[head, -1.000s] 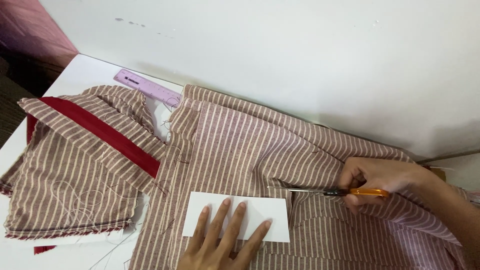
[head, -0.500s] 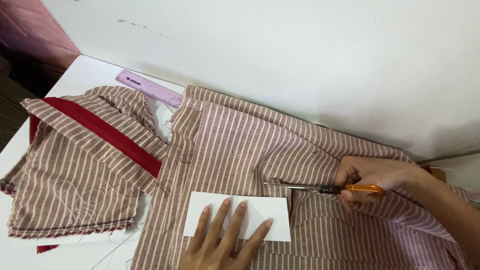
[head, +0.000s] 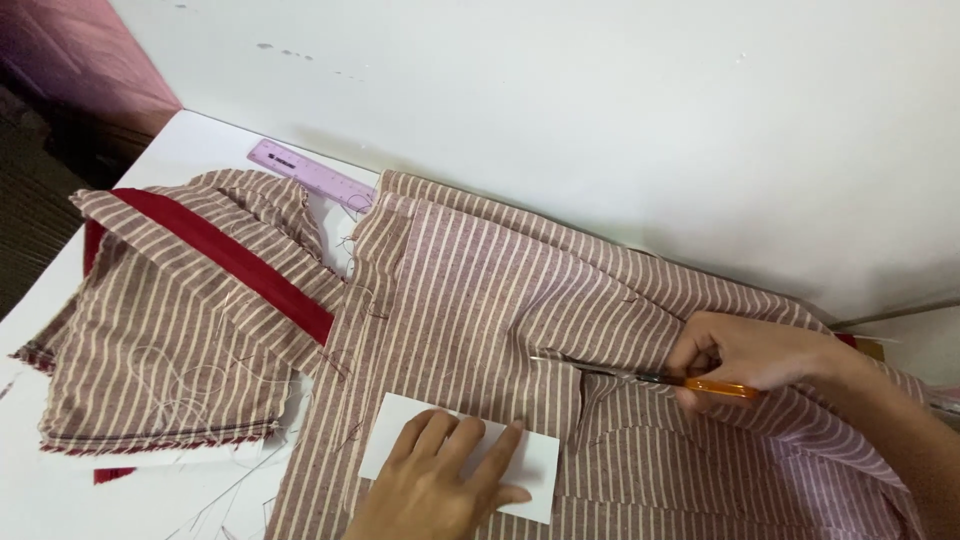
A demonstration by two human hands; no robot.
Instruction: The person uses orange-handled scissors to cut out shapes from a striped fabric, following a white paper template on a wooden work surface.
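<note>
White wall fills the upper part of the frame, and below it a white table [head: 200,140] carries the sewing work. Striped brown-and-white fabric [head: 480,290] lies spread from the centre to the lower right. Over the last second the scissors [head: 640,375] have crept leftward along it: the blade tips now sit further toward the middle of the frame, and a slit gapes open behind them, its lower edge drooping just right of the white card [head: 540,465]. The cut has grown, then, and runs roughly level across the stripes.

Right hand [head: 745,360], at centre right, has its fingers [head: 700,352] curled tight through the orange handles; the blades look nearly closed, showing only a thin dark line. Left hand [head: 440,490], at the bottom centre, has barely shifted. It lies flat, fingers [head: 432,435] spread and straight, pressing the white card down onto the cloth; it grips nothing.

Further out, to the left, a second striped piece [head: 170,330] with a red band [head: 230,260] across it lies folded, with loose threads trailing off its lower edge. A lilac ruler [head: 310,175] lies just beyond it near the wall, in the upper left. A dark pinkish shape shows beyond the table's corner, too blurred to name.
</note>
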